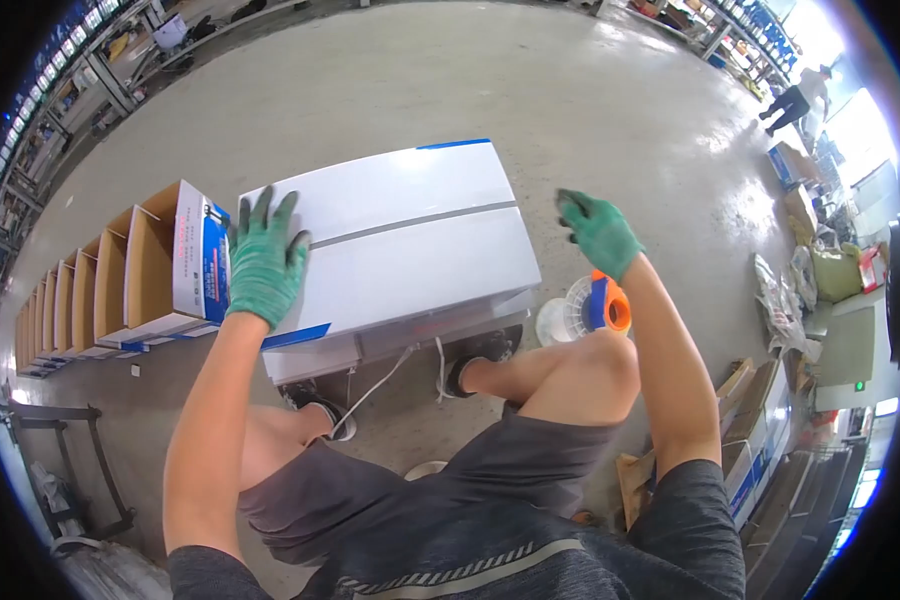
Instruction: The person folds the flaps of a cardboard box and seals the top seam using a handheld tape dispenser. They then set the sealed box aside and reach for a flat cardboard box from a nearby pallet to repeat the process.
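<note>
Tape dispenser: orange and blue, beside my right knee, apart from both hands.
White box: in front of my knees, top flaps down; I judge the folding done.
Centre seam: grey strip between the flaps; whether taped or bare, I cannot tell.
Left hand: spread flat on the box's left end, grasping nothing.
Right hand: raised off the box's right side, fingers curled; whether it grips anything, I cannot tell.
Carton row: left of the box, standing open, so unclosed.
</note>
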Demonstrator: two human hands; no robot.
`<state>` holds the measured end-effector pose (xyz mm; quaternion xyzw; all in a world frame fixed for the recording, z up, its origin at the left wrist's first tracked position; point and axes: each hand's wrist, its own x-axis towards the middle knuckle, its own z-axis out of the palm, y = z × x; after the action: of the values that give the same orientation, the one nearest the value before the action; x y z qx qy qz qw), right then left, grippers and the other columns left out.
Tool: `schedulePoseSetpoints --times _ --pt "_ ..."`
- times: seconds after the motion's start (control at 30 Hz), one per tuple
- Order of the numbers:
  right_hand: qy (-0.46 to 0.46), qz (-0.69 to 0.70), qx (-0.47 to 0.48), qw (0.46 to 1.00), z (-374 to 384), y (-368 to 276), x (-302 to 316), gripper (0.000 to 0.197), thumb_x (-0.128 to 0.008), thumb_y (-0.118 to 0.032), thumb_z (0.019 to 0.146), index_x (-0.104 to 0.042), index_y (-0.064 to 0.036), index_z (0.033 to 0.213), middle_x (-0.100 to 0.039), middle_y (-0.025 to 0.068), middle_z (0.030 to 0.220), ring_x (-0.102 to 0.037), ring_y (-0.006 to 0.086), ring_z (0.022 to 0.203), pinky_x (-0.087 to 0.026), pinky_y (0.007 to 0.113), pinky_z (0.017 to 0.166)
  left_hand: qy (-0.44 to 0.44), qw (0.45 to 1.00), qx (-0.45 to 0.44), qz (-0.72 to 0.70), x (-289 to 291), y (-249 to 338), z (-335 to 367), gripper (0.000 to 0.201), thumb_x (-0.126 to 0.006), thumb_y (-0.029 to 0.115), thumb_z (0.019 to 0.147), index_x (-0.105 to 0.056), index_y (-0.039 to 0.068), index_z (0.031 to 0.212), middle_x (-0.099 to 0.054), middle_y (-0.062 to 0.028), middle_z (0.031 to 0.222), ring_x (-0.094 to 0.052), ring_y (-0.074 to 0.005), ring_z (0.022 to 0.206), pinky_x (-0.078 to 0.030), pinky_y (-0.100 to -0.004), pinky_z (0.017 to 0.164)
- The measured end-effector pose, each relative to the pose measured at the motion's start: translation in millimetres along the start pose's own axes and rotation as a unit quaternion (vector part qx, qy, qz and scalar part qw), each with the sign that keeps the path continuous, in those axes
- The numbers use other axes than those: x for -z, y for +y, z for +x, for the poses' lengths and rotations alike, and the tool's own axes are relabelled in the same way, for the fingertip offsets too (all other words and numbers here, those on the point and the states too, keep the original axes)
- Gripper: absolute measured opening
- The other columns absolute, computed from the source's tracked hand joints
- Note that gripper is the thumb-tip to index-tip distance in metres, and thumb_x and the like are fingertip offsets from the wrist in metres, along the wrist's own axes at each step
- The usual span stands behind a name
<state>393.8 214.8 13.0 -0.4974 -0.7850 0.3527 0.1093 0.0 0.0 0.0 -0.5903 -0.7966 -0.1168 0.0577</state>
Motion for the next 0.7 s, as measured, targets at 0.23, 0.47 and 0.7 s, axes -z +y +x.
schedulePoseSetpoints --times 0.23,0.47,0.7 --pt "-0.076 0.149 -0.078 0.983 18.8 -59.1 -56.3 0.062 -0.049 -0.049 0.097 -0.052 -0.0001 0.135 -0.066 0.0202 0.115 -0.064 0.027 0.1 -0.048 0.033 0.092 -0.041 0.907 0.284 -0.308 -19.8 -58.0 -22.2 0.089 -0.055 0.058 0.093 -0.024 -0.002 0.151 -0.039 -0.0243 0.149 -0.034 -0.0364 0.14 -0.028 -0.0426 0.115" --pt "0.014 0.47 0.186 0.862 2.1 -38.7 -12.6 0.055 -0.066 -0.022 0.088 -0.05 -0.002 0.136 -0.06 0.0113 0.128 -0.055 0.0225 0.119 -0.041 0.04 0.105 0.129 0.617 0.173 -0.757 34.8 -45.8 -2.5 0.096 -0.036 0.082 0.085 -0.039 0.007 0.144 -0.047 -0.0144 0.141 -0.046 -0.0276 0.129 -0.034 -0.0426 0.111" --pt "-0.087 0.504 -0.138 0.848 -4.0 -4.8 6.6 0.118 -0.033 -0.096 0.069 -0.029 -0.0139 0.153 -0.039 0.0157 0.151 -0.045 0.0455 0.128 -0.035 0.067 0.101 -0.03 0.578 0.279 -0.766 2.9 -61.3 0.4 0.09 -0.037 0.083 0.084 -0.049 0.011 0.137 -0.051 0.0001 0.126 -0.045 -0.0195 0.116 -0.035 -0.0432 0.104"
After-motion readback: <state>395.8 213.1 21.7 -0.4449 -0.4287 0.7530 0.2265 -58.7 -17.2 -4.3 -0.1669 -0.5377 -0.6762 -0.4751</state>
